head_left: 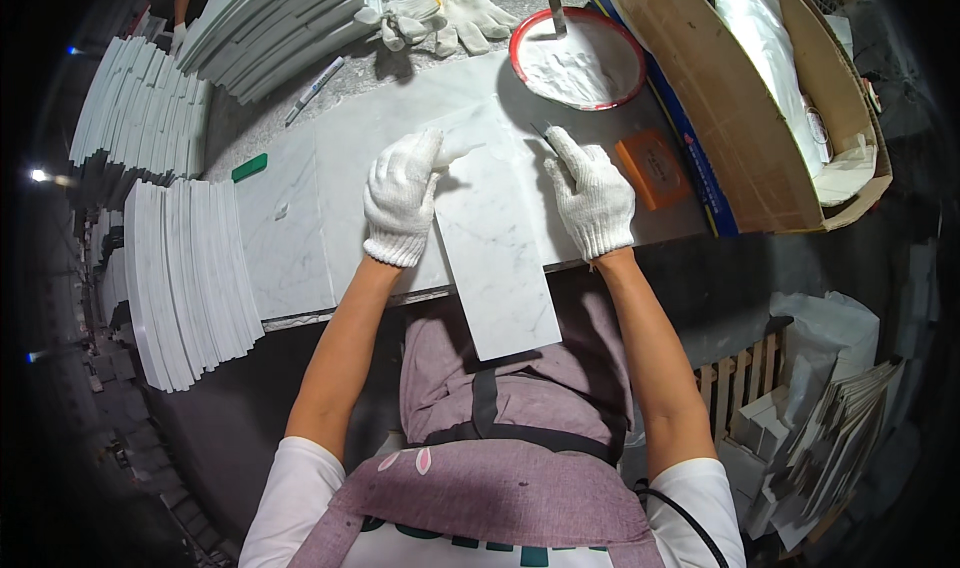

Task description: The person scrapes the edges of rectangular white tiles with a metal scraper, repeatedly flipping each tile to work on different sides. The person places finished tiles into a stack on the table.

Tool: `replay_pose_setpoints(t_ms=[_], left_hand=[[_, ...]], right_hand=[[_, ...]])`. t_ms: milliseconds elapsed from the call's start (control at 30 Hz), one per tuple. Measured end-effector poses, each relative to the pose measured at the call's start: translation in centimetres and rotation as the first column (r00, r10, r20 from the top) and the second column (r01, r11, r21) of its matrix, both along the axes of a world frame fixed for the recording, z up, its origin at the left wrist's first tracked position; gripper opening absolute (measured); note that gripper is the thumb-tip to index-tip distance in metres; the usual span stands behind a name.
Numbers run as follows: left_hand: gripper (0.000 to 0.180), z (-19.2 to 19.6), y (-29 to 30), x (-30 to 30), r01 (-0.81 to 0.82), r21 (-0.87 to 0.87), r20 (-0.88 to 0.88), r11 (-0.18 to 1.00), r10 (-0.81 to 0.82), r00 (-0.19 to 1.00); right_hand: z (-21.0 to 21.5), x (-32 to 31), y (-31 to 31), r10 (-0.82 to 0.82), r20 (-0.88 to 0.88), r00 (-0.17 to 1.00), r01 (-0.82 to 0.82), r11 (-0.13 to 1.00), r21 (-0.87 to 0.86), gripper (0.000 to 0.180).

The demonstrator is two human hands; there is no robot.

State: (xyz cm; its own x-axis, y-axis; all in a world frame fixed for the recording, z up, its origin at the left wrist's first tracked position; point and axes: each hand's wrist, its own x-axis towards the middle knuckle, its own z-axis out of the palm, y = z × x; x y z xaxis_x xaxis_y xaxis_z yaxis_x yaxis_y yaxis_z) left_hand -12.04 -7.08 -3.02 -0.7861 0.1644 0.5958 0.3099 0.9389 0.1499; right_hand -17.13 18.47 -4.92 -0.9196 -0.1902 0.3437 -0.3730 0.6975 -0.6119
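A long white marble tile (495, 258) lies across the workbench and juts over its near edge toward my lap. My left hand (402, 198), in a white knit glove, rests flat on the tile's left edge and steadies it. My right hand (592, 196), also gloved, grips a small thin metal blade (541, 131) whose tip pokes out at the tile's far right corner. Just beyond that corner sits a red-rimmed bowl of white paste (578, 63) with a putty knife (555, 10) standing in it.
Stacks of marble tiles stand at the left (185, 278) and far left (270, 23). A spare pair of white gloves (440, 18), a marker pen (315, 90), a green block (250, 168), an orange sponge (652, 168) and a large cardboard box (740, 98) surround the work. More tile pieces lie at the lower right (830, 418).
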Motion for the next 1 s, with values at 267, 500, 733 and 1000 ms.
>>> replay_pose_setpoints(t_ms=[267,500,733,1000], left_hand=[[0.054,-0.4,0.4,-0.2,-0.037,-0.114,0.007,0.993,0.038,0.999],[0.044,-0.3,0.8,-0.4,-0.067,-0.186,-0.041,0.98,0.061,0.997],[0.041,-0.3,0.9,-0.5,-0.082,-0.221,-0.07,0.972,0.068,0.995],[0.045,-0.3,1.0,-0.5,-0.088,-0.218,-0.042,0.972,0.081,0.996]], right_hand=[[0.0,-0.1,0.0,-0.003,-0.013,1.0,0.003,1.0,-0.029,0.035],[-0.1,-0.1,0.1,0.0,-0.005,1.0,0.0,1.0,-0.003,0.036],[0.0,-0.1,0.1,-0.002,-0.011,1.0,0.002,1.0,-0.004,0.036],[-0.5,-0.2,0.1,0.003,-0.035,0.999,-0.004,1.0,-0.03,0.036]])
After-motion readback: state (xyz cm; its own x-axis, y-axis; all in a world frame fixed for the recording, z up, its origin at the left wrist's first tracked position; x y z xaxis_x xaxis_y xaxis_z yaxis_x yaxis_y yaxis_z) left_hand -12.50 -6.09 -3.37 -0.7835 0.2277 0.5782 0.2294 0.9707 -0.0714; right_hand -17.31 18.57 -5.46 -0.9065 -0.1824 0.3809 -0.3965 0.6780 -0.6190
